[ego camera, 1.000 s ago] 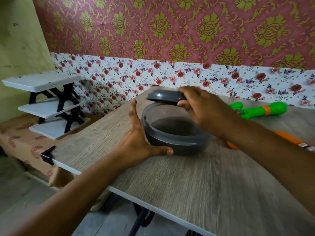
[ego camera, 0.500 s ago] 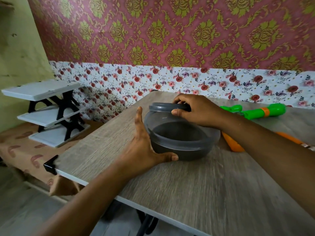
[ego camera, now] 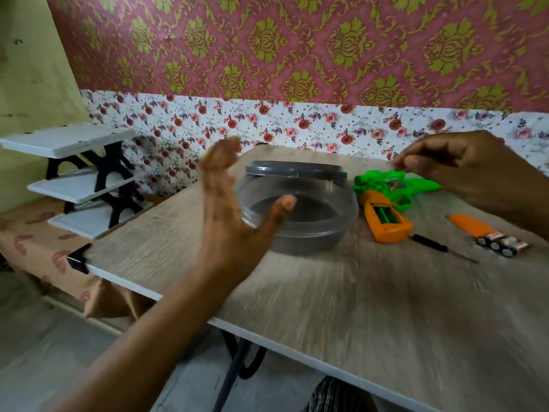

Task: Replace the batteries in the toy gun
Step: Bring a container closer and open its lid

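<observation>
No legible text, brand, number or sign anywhere in view. The batteries (ego camera: 502, 244) on the table carry printed wrappers, but blur leaves the print unreadable. The toy gun (ego camera: 389, 200) and the lidded container (ego camera: 297, 203) show no lettering; the wall bears only pattern.

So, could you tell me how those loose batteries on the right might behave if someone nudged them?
The batteries are small cylinders lying on their sides on the flat table, so a nudge would probably roll them. They look loosely bunched, so they would likely scatter, perhaps towards the screwdriver beside them.
</observation>
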Demonstrator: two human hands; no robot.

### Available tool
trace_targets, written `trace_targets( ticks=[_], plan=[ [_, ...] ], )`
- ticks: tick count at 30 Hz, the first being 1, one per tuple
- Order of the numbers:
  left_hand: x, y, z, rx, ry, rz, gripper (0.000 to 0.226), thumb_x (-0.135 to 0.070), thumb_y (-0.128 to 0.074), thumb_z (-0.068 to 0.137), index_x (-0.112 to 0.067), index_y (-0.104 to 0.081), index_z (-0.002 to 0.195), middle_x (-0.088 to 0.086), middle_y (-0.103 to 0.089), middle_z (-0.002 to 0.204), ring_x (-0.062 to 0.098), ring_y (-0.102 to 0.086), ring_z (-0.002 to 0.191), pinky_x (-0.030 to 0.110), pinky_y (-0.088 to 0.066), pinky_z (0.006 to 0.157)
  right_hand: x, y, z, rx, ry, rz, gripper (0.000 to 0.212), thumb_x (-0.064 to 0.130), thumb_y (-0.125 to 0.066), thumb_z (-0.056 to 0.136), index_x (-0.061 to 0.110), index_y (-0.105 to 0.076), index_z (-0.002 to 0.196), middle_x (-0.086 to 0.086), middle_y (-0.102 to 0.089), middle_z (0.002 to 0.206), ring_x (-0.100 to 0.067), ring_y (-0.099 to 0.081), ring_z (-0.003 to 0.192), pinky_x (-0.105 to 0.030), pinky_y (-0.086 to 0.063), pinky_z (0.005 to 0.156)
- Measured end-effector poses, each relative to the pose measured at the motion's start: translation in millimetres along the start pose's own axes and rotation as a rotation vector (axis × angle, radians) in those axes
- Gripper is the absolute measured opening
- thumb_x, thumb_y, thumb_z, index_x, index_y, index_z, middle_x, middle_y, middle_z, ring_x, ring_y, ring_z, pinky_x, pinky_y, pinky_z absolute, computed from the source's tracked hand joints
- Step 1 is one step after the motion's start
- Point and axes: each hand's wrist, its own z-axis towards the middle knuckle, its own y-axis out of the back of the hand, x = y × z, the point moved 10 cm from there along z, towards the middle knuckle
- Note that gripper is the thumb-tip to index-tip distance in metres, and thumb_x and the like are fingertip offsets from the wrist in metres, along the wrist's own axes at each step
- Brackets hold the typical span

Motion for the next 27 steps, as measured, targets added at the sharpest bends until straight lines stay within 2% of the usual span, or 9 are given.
trace_targets(
  ticks=[3, 6, 8, 10, 12, 16, 20, 24, 27],
  plan=[
    [-48, -52, -7, 0.165, -0.100, 0.030, 0.060, -0.045, -0.056, 0.081, -0.022, -0.036, 0.132, 0.005, -0.034, 0.138, 0.012, -0.035, 0.128, 0.027, -0.040, 0.106, -30, 20, -20, -0.036, -0.060, 0.016, 0.041, 0.077, -0.054, 0.062, 0.045, -0.065, 0.086, 0.024, -0.070, 0.090, 0.000, -0.064, 0.092, -0.008, -0.050, 0.074],
    [-84, -117, -15, 0.406, -0.169, 0.033, 0.055, -0.035, -0.062, 0.085, -0.018, -0.041, 0.133, 0.000, -0.036, 0.138, 0.010, -0.036, 0.125, 0.015, -0.033, 0.104, -68, 41, -40, -0.116, -0.146, 0.051, 0.041, 0.083, -0.053, 0.055, 0.052, -0.064, 0.080, 0.018, -0.070, 0.083, 0.004, -0.064, 0.085, -0.005, -0.050, 0.069],
    [-92, -155, -19, 0.543, -0.186, 0.056, 0.054, -0.033, -0.063, 0.085, -0.018, -0.042, 0.133, 0.002, -0.038, 0.138, 0.016, -0.040, 0.125, 0.024, -0.036, 0.106, -82, 48, -56, -0.182, -0.181, 0.058, 0.022, 0.068, -0.058, 0.068, 0.049, -0.064, 0.077, 0.009, -0.071, 0.083, -0.002, -0.065, 0.080, -0.013, -0.053, 0.071],
    [-98, -191, -21, 0.665, -0.209, 0.098, 0.050, -0.030, -0.062, 0.086, -0.016, -0.045, 0.131, 0.005, -0.044, 0.135, 0.021, -0.043, 0.124, 0.033, -0.038, 0.104, -103, 59, -72, -0.259, -0.245, 0.025, 0.005, 0.034, -0.062, 0.084, 0.036, -0.064, 0.080, -0.004, -0.071, 0.087, -0.012, -0.065, 0.076, -0.026, -0.056, 0.075],
    [-99, -219, -21, 0.745, -0.222, 0.151, 0.045, -0.028, -0.059, 0.088, -0.016, -0.048, 0.129, 0.006, -0.047, 0.133, 0.021, -0.045, 0.122, 0.030, -0.037, 0.101, -118, 62, -81, -0.248, -0.324, -0.153, 0.013, 0.011, -0.059, 0.088, 0.022, -0.064, 0.088, -0.009, -0.068, 0.093, -0.022, -0.063, 0.085, -0.039, -0.052, 0.085],
    [-97, -260, -15, 0.824, -0.231, 0.231, 0.034, -0.024, -0.054, 0.091, -0.016, -0.054, 0.124, 0.004, -0.055, 0.128, 0.020, -0.052, 0.115, 0.024, -0.037, 0.090, -136, 55, -77, -0.112, -0.397, -0.423, 0.024, 0.003, -0.056, 0.086, 0.009, -0.066, 0.107, -0.011, -0.064, 0.113, -0.026, -0.059, 0.101, -0.028, -0.041, 0.087],
    [-98, -290, -12, 0.892, -0.212, 0.190, 0.031, -0.021, -0.057, 0.089, -0.011, -0.060, 0.118, 0.008, -0.062, 0.119, 0.023, -0.057, 0.109, 0.030, -0.046, 0.090, -152, 47, -80, 0.014, -0.476, -0.637, 0.031, 0.017, -0.059, 0.086, 0.010, -0.061, 0.115, -0.014, -0.057, 0.119, -0.031, -0.054, 0.107, -0.036, -0.045, 0.086],
    [-105, -321, -14, 0.996, -0.272, 0.252, 0.039, -0.020, -0.062, 0.087, -0.012, -0.056, 0.125, 0.009, -0.059, 0.125, 0.024, -0.053, 0.114, 0.030, -0.042, 0.093, -164, 52, -88, 0.020, -0.571, -0.675, 0.031, 0.037, -0.063, 0.082, 0.008, -0.054, 0.085, -0.018, -0.059, 0.102, -0.030, -0.054, 0.086, -0.029, -0.036, 0.054],
    [-114, -343, -15, 1.110, -0.360, 0.358, 0.053, -0.016, -0.062, 0.087, -0.015, -0.044, 0.136, 0.011, -0.051, 0.134, 0.025, -0.046, 0.123, 0.030, -0.037, 0.095, -175, 55, -94, 0.017, -0.644, -0.704, 0.041, 0.051, -0.063, 0.077, 0.012, -0.049, 0.078, -0.018, -0.058, 0.096, -0.031, -0.054, 0.087, -0.029, -0.029, 0.056]
  ],
)
